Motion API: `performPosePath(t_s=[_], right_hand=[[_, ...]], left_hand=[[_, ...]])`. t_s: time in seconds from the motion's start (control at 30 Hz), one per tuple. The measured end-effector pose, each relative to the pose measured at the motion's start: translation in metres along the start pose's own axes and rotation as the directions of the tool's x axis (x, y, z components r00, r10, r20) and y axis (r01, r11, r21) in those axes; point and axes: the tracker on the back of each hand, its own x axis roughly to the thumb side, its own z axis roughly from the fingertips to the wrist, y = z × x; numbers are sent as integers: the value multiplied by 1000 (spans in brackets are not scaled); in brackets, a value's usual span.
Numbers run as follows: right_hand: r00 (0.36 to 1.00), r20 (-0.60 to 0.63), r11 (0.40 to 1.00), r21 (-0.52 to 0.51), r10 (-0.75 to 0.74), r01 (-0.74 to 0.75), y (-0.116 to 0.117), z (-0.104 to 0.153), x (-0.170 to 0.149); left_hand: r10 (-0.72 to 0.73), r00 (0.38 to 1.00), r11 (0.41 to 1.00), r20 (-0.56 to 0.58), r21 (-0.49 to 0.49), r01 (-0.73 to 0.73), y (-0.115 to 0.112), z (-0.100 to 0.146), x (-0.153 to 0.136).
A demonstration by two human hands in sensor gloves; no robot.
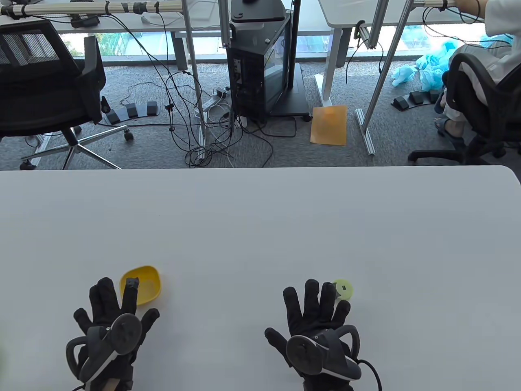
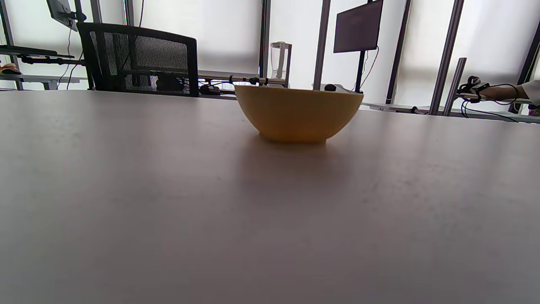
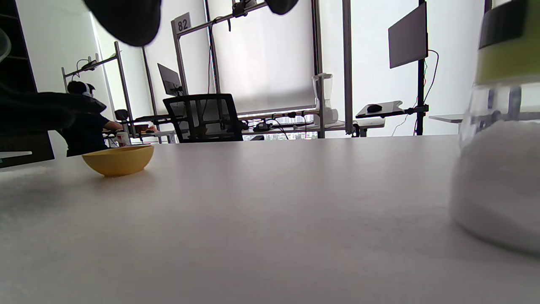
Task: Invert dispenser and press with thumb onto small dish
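Yellow dish (image 1: 143, 284); dispenser (image 1: 343, 289) lime-green cap, white contents; black gloves; pale grey table (image 1: 260, 228).

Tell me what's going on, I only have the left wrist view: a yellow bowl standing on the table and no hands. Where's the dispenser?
Observer: The dispenser stands upright on the table, well to the right of the yellow bowl, just beyond the right hand.
Operator: Is either hand holding anything?
Observer: No. In the table view both hands lie with fingers spread; the left hand reaches over the bowl's near rim.
Operator: What's in the dispenser?
Observer: The right wrist view shows a clear body filled with something white, under a green cap.
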Motion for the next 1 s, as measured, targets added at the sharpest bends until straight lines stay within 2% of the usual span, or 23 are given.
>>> performPosePath(t_s=[0.3, 0.5, 0.73, 1.0], right_hand=[[1000, 10, 1000, 7, -27, 27, 0, 0, 0], [999, 18, 999, 8, -33, 33, 1, 0, 1], [999, 17, 999, 14, -52, 51, 1, 0, 1], [998, 13, 998, 14, -58, 58, 1, 0, 0]], left_hand=[[-34, 997, 991, -69, -132, 25, -18, -20, -15], [-44, 997, 985, -64, -169, 33, -25, -29, -15], [-64, 996, 982, -67, -183, 50, -33, -37, -15], [-77, 996, 992, -55, -107, 70, -29, -37, -11]])
